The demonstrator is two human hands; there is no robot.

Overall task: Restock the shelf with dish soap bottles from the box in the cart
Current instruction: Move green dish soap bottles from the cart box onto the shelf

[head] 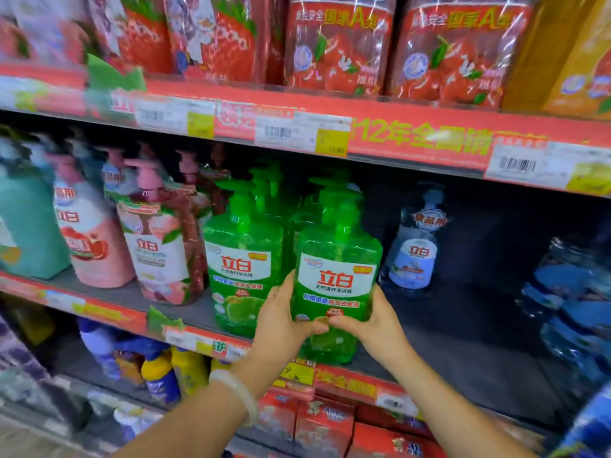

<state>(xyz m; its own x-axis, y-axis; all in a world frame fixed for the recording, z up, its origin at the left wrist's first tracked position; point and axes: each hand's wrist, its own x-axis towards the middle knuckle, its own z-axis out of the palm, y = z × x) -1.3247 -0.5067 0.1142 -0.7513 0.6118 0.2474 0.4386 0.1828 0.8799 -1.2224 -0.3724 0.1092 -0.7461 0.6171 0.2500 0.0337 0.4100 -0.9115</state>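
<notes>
While each hand grips the green bottle, another green bottle stands just left.

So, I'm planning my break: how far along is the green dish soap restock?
Done: green bottles already stand in rows. In hand: both hands, left and right, hold another green bottle at the shelf front. Left: bare shelf to its right; the box isn't visible.

Grey shelf — green soap bottles, pink bottles, a clear bottle upright
</notes>
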